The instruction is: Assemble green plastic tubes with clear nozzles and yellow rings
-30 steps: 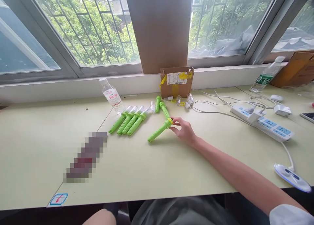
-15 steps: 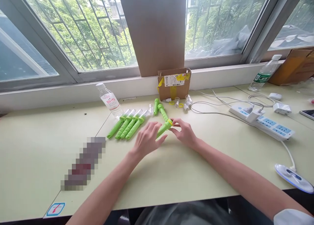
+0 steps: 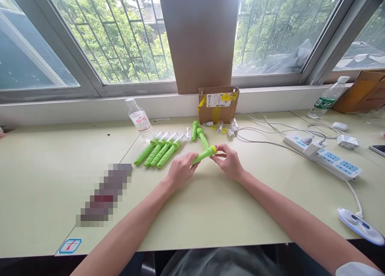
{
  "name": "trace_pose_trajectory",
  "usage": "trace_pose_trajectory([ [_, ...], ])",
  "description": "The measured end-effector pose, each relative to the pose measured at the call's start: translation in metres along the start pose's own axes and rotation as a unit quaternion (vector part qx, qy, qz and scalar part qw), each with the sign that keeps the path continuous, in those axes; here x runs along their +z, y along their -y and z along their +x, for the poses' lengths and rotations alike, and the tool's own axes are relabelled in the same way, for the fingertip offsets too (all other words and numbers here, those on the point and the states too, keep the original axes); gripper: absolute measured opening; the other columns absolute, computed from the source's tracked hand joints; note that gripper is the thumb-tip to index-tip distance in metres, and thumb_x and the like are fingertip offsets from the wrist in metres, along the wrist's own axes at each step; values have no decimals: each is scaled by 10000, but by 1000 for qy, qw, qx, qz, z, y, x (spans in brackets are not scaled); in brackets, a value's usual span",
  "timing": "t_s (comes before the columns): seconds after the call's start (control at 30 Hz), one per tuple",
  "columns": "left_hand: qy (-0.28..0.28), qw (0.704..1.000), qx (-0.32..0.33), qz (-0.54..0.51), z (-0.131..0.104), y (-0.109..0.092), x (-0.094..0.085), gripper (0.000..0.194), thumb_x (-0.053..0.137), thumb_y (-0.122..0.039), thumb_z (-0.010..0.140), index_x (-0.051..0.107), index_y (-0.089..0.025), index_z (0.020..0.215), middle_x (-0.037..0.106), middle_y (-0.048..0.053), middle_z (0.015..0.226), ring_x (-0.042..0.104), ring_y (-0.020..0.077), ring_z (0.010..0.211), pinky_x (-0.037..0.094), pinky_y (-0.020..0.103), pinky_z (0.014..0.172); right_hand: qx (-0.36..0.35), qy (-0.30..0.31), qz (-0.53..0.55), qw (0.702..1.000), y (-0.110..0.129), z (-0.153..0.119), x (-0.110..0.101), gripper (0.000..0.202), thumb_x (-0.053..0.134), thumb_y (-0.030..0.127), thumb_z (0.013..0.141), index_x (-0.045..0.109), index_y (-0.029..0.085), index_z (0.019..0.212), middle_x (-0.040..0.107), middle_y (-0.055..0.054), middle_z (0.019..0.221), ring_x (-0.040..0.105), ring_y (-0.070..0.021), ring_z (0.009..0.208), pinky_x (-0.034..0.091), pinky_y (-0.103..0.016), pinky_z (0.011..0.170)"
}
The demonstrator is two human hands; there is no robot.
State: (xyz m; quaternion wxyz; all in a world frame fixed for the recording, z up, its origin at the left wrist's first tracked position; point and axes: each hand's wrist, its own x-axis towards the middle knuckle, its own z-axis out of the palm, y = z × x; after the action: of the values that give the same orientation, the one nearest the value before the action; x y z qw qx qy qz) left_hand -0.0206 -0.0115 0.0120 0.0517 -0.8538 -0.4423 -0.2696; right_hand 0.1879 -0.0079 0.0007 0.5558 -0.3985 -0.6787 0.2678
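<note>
My left hand (image 3: 183,168) is closed round the lower end of a green tube (image 3: 202,154) above the table. At its other end, a yellow ring (image 3: 213,149) sits at the mouth, and the fingertips of my right hand (image 3: 227,160) pinch there; what they hold besides is too small to tell. Another green tube (image 3: 203,139) lies just behind, with a shorter green piece (image 3: 194,130) beside it. To the left, several green tubes with clear tops (image 3: 168,154) lie in a row. A clear cup (image 3: 188,133) stands near them.
Behind are a cardboard box (image 3: 218,109), clear cups (image 3: 234,125), yellow rings (image 3: 224,130) and white pieces. Water bottles (image 3: 140,121) stand left and right. A power strip (image 3: 323,155), cables and a white device (image 3: 360,226) lie to the right; a blurred dark object (image 3: 105,192) lies left.
My left hand has closed from a loose, spread pose round the tube. The tube now lies more level. The whole view has shifted slightly.
</note>
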Motion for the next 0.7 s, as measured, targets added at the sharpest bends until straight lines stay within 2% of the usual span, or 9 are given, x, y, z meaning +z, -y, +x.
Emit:
trace_pose_trajectory([
  [0.3, -11, 995, -51, -87, -4, -7, 4, 162, 524, -300, 852, 540, -216, 990, 653, 20, 850, 590, 144, 663, 412, 242, 605, -1, -8, -3, 1000, 1, -1, 1, 300, 653, 448, 756, 480, 223, 852, 649, -52, 976, 661, -203, 856, 612, -449, 767],
  [0.5, 31, 976, -118, -182, -2, -14, -4, 175, 532, -356, 834, 532, -212, 932, 609, -8, 742, 532, 128, 569, 401, 238, 558, 1, 2, -7, 1000, -1, 0, 0, 310, 665, 440, 742, 485, 218, 860, 626, -38, 929, 660, -186, 805, 619, -435, 747],
  [0.7, 29, 952, -146, -266, -1, -20, -6, 173, 549, -352, 821, 552, -196, 896, 605, -12, 751, 523, 121, 618, 395, 228, 570, 7, 7, -9, 1000, -4, 1, 0, 298, 676, 413, 738, 478, 215, 840, 630, -36, 914, 659, -193, 833, 615, -424, 748],
])
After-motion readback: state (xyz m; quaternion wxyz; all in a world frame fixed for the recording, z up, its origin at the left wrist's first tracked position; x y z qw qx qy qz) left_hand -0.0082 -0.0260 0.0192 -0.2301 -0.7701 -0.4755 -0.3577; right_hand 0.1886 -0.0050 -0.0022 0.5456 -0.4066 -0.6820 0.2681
